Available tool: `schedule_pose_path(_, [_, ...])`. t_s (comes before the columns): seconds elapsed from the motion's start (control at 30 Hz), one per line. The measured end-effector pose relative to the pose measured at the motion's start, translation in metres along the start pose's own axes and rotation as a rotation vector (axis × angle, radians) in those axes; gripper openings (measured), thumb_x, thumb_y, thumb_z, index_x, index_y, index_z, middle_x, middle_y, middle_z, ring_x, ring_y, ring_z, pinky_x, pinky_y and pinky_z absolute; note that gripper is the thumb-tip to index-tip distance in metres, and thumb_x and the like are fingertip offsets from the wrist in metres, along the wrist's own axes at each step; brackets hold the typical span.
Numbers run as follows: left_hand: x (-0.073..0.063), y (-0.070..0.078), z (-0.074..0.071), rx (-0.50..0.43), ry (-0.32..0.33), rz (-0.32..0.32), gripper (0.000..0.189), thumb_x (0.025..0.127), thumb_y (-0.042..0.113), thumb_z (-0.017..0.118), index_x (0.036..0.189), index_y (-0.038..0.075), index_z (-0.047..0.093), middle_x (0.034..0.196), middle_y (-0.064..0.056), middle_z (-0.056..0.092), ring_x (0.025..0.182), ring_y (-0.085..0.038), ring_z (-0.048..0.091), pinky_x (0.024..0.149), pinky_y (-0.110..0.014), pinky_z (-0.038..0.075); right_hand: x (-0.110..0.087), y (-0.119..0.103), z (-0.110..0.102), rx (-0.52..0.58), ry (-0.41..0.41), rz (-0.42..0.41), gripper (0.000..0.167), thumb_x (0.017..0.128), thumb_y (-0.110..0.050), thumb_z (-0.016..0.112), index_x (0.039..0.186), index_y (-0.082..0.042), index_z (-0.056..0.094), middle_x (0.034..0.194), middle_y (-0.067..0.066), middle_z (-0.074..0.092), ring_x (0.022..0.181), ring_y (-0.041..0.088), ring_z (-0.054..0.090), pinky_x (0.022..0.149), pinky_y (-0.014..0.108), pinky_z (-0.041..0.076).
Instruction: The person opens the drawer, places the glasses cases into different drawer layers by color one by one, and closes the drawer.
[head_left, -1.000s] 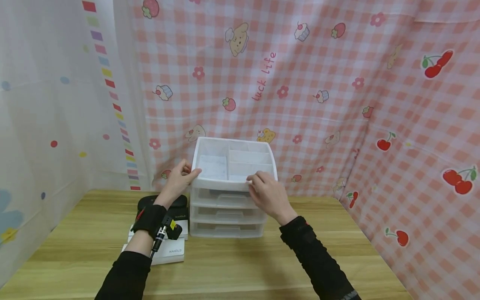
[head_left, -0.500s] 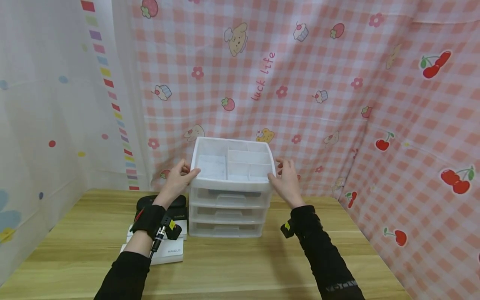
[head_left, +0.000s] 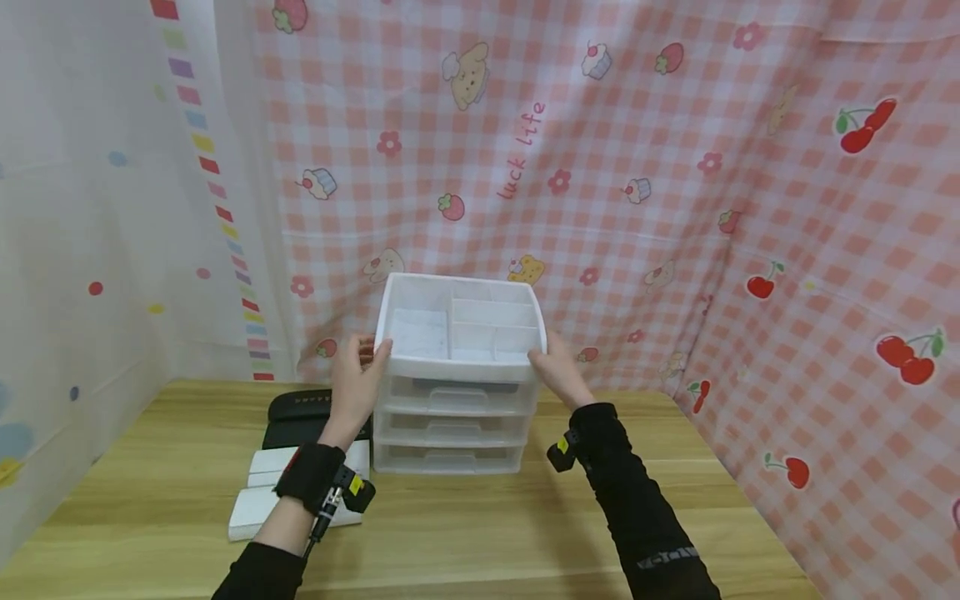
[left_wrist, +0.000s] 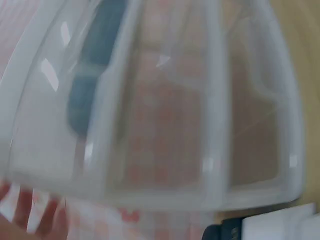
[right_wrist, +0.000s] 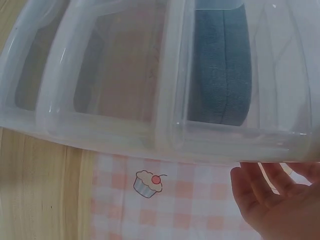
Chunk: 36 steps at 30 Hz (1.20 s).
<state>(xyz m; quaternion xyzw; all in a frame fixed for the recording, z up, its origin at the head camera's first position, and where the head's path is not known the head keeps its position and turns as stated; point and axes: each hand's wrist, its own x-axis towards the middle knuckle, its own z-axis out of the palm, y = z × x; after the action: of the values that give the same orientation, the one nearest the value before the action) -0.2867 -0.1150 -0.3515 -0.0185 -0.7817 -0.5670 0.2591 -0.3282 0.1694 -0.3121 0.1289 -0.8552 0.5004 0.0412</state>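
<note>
A white drawer organizer with three clear drawers and a divided open tray on top stands on the table. My left hand holds its left side, thumb at the front rim corner and fingers beside the wall. On the opposite side, my right hand grips the rim, thumb in front and fingers partly hidden against the side. Through the clear top drawer, a blue-grey fabric-like item shows in the right wrist view. The left wrist view is blurred, with fingers at the organizer's edge.
Left of the organizer, a black case lies behind white boxes, partly covered by my left forearm. The wooden table ends at a checked pink curtain behind, with more cloth at both sides.
My right hand has gone from the tray's front edge to the organizer's right corner. My left wrist has swung slightly right and lower, its thumb staying at the left corner.
</note>
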Motion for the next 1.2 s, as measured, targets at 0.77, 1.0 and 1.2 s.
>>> schedule_pose_path(0.77, [-0.103, -0.022, 0.058, -0.522, -0.368, -0.569, 0.057, 0.100, 0.031, 0.046, 0.136, -0.012, 0.036, 0.138, -0.032, 0.044, 0.125, -0.041, 0.049, 0.104, -0.048, 0.042, 0.003, 0.002, 0.003, 0.031, 0.017, 0.013, 0.055, 0.094, -0.010, 0.039, 0.148, -0.005, 0.025, 0.148, 0.017, 0.035, 0.134, 0.033, 0.038, 0.111, 0.055, 0.031])
schedule_pose_path(1.0, [-0.102, -0.024, 0.068, -0.805, -0.379, -0.670, 0.063, 0.101, 0.031, 0.042, 0.146, -0.007, 0.020, 0.150, -0.029, 0.025, 0.141, -0.043, 0.027, 0.116, -0.050, 0.025, -0.004, -0.011, 0.000, 0.080, -0.022, 0.029, 0.056, 0.095, -0.005, 0.037, 0.148, -0.003, 0.023, 0.149, 0.019, 0.034, 0.134, 0.035, 0.037, 0.111, 0.056, 0.030])
schedule_pose_path(1.2, [-0.099, -0.023, 0.072, -0.883, -0.360, -0.683, 0.067, 0.101, 0.036, 0.042, 0.148, -0.004, 0.016, 0.154, -0.026, 0.022, 0.144, -0.037, 0.024, 0.118, -0.046, 0.022, -0.007, -0.015, 0.000, 0.079, -0.018, 0.015, 0.055, 0.094, -0.004, 0.037, 0.147, -0.001, 0.025, 0.147, 0.021, 0.036, 0.133, 0.036, 0.038, 0.110, 0.056, 0.031])
